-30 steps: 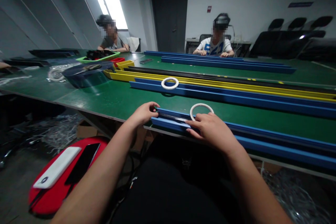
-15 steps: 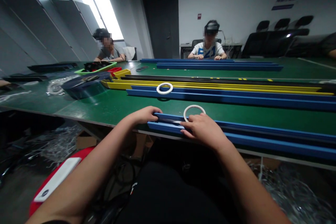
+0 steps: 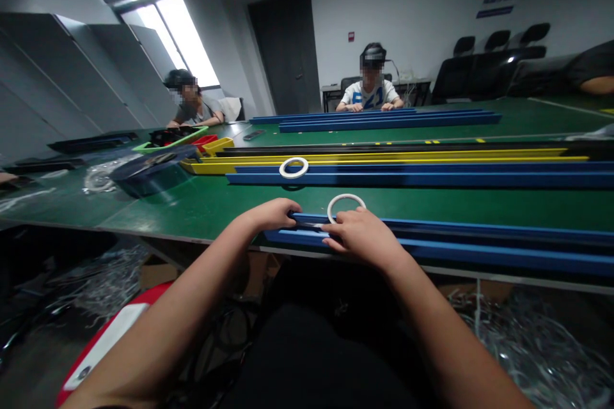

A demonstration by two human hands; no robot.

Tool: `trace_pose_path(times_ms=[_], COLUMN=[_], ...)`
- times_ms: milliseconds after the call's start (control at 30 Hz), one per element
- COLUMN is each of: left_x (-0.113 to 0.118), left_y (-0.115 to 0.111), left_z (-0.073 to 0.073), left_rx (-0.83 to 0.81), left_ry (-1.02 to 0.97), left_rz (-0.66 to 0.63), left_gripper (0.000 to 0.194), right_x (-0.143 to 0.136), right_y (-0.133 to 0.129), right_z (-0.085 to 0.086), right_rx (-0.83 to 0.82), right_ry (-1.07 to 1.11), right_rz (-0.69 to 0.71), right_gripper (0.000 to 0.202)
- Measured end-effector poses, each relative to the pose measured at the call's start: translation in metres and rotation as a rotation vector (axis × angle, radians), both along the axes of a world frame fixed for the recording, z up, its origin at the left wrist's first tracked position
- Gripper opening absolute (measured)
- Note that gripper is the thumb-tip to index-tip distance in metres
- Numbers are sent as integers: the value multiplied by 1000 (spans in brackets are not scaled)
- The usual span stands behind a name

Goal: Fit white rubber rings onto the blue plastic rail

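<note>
A long blue channel (image 3: 480, 248) lies along the near edge of the green table. Near its left end, my left hand (image 3: 275, 213) has its fingers bent down onto the rail, closed on a strip of tape (image 3: 311, 225) inside the channel. My right hand (image 3: 362, 233) is at the strip's other end, fingers curled round a white tape roll (image 3: 346, 197) that stands up behind them. A second white roll (image 3: 293, 168) rests on the blue rail behind.
Yellow rails (image 3: 407, 156) and black rails lie across the mid table. A dark blue round container (image 3: 153, 172), a green tray (image 3: 196, 135) and a yellow bin (image 3: 218, 146) are at left. Two people sit across the table. Clear plastic scraps (image 3: 532, 339) lie below right.
The camera view has tilted up a little. My left hand has moved slightly right along the channel, closer to my right hand, and less of the strip shows between them.
</note>
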State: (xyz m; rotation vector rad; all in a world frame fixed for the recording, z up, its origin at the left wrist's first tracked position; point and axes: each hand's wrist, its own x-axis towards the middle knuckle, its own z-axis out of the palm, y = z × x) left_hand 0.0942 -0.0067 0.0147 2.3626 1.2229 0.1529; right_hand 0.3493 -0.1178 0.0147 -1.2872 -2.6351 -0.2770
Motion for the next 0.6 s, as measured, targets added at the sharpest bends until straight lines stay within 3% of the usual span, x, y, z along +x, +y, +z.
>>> trace_pose_path(times_ms=[233, 600], left_x=[16, 11], left_y=[-5, -2], left_z=[0, -11], left_rx=[105, 89], left_ry=[82, 103], left_rz=[-116, -12], left_gripper=[22, 19], right_x=[1, 4], right_y=[0, -6], right_z=[-1, 10], right_rx=[5, -22], right_ry=[13, -69], right_rz=[5, 6], right_gripper=[37, 36])
